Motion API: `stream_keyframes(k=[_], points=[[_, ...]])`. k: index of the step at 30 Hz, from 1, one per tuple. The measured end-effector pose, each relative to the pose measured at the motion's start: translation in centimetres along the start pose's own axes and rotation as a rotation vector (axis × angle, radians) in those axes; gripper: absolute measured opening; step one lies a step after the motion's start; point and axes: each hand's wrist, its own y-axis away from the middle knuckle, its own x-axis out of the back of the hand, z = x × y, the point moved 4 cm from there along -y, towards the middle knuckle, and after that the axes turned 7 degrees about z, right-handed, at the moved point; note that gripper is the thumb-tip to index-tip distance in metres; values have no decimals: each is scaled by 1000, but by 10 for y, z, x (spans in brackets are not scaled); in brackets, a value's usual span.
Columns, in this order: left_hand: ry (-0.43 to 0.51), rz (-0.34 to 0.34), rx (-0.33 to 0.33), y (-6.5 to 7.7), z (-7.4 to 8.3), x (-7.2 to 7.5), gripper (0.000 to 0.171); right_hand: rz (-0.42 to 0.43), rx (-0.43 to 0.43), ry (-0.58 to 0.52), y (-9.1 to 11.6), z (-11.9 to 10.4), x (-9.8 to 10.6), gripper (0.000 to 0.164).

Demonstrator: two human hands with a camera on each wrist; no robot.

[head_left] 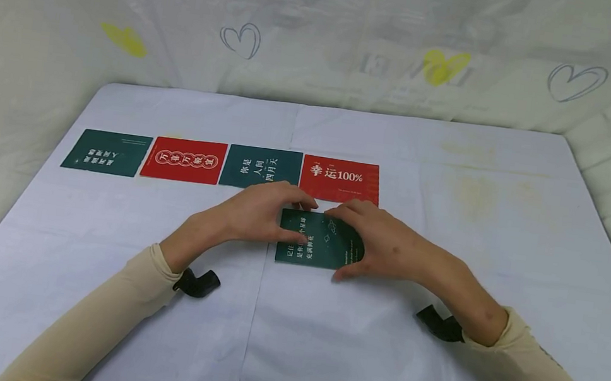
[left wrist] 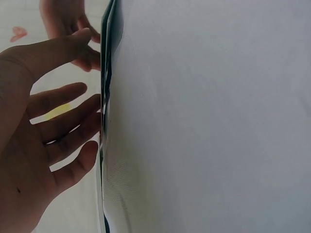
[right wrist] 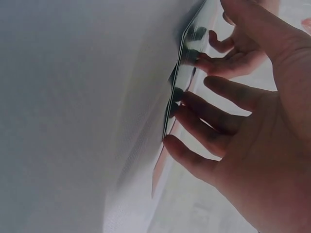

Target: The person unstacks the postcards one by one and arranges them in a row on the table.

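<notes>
A dark green card (head_left: 320,256) with white lettering lies on the table in front of a row of cards, with both hands over it. My left hand (head_left: 257,213) lays its thumb on the card's left part, its other fingers near the far edge. Across the card's right end spans my right hand (head_left: 390,242), thumb by the near edge and fingers by the far edge. In the right wrist view, loosely bent fingers (right wrist: 204,128) touch the card (right wrist: 182,63), whose edge looks layered. Spread fingers of the left hand (left wrist: 29,145) reach the card edge in the left wrist view.
Behind the hands runs a row: a green card (head_left: 107,147), a red card (head_left: 185,145), a second green card (head_left: 234,169) and a red card (head_left: 365,188) at its right end. They lie on a white-covered table (head_left: 505,240) before a printed curtain (head_left: 332,16).
</notes>
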Motion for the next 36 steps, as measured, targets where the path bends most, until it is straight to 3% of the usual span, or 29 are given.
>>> stream_keyframes(k=[14,26,36], points=[[-7,-25,-5,1,-1,-1,71,30,57,66,0,-4,-1,101],[-9,-44,3,2,-1,-2,77,35,46,39,-1,-4,0,101],[7,-43,10,3,0,-3,77,33,44,-48,4,-4,1,94]])
